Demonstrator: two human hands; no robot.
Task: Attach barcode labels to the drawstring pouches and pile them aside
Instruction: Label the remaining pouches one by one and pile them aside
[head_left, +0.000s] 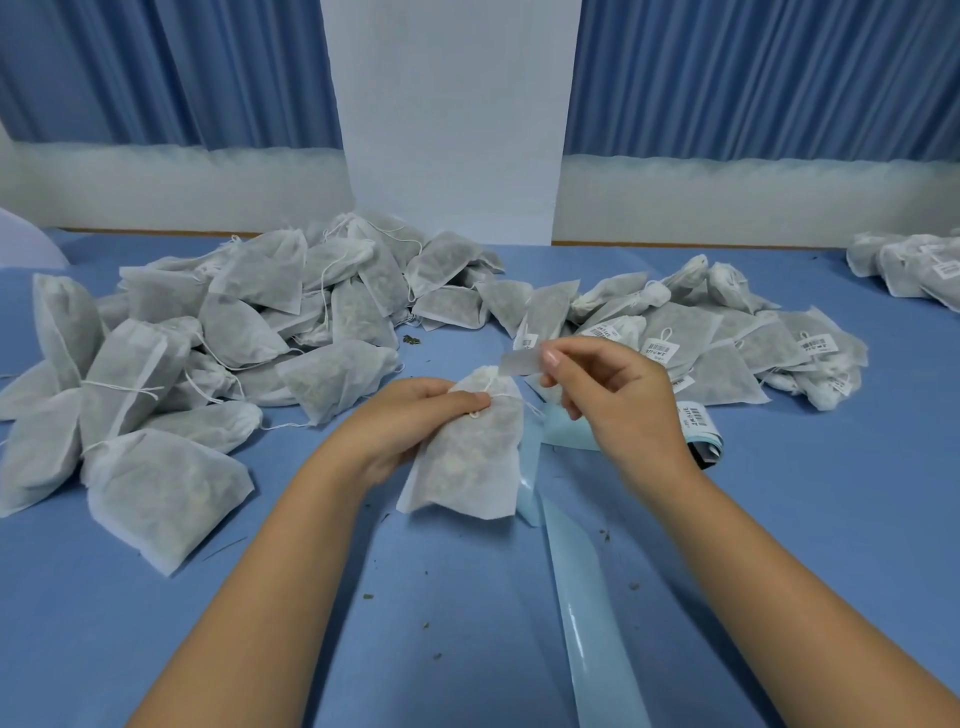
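My left hand (410, 415) grips a white drawstring pouch (467, 457) near its tied neck, above the middle of the blue table. My right hand (613, 395) pinches a small white label (522, 361) between thumb and fingers, just above the pouch's neck. A roll of barcode labels (701, 431) lies to the right of that hand, partly hidden by the wrist. Its pale blue backing strip (587, 597) trails toward me across the table.
A big heap of unlabelled pouches (208, 332) fills the left and back. A pile of labelled pouches (727, 338) lies at the right, and another small pile (914, 265) at the far right edge. Blue curtains and a white pillar (457, 119) stand behind the table (415, 623).
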